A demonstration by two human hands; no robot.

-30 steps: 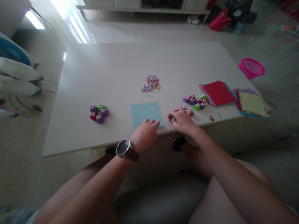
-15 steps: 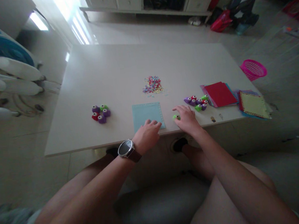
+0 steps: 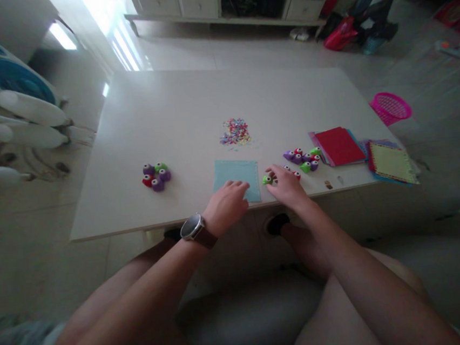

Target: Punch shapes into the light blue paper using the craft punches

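My left hand (image 3: 228,204), with a watch on its wrist, rests on the near edge of a light blue paper sheet (image 3: 236,172) on the white table (image 3: 191,111). My right hand (image 3: 286,184) is just right of the sheet, its fingers closed around a small green paper punch (image 3: 267,180). A cluster of several small purple, red and green punches (image 3: 302,158) lies just beyond my right hand. Another small cluster of punches (image 3: 156,176) sits to the left. A heap of coloured paper bits (image 3: 234,131) lies behind the sheet.
A stack of red and pink paper (image 3: 337,145) and a yellow sheet on other coloured sheets (image 3: 391,161) lie at the table's right end. A pink basket (image 3: 390,107) stands on the floor beyond. A fan (image 3: 6,91) stands at the left. My knees are under the table's near edge.
The blue sheet has slid to the right under my left hand. My right hand has drawn the green punch toward the sheet's right edge.
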